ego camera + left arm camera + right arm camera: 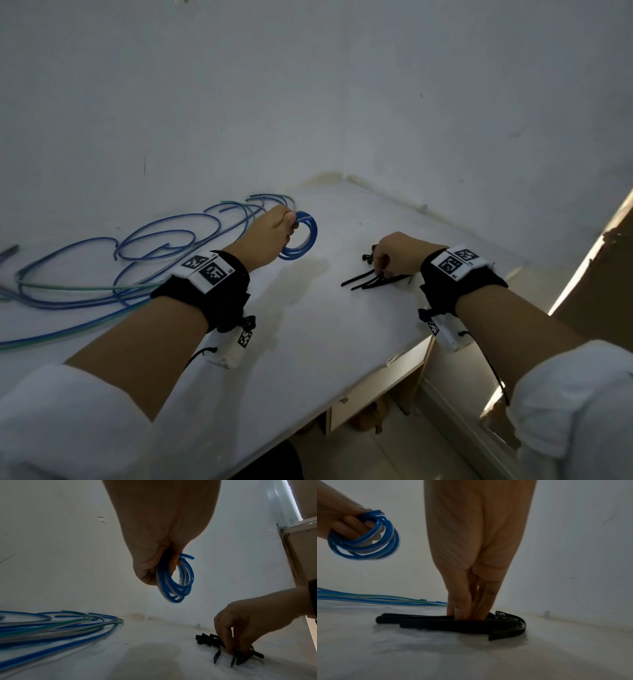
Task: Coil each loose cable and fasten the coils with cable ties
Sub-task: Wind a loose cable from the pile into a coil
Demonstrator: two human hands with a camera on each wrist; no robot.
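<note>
White sleeves frame a white table [308,329] against white walls; left hand [267,240] grips a blue coil [305,236], right hand [397,253] pinches black cable ties [370,281].

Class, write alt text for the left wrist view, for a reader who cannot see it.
A left hand holds a blue coil up off a white table. At lower right, the right hand reaches down to black cable ties lying on the table. Loose blue and green cables lie at lower left.
</note>
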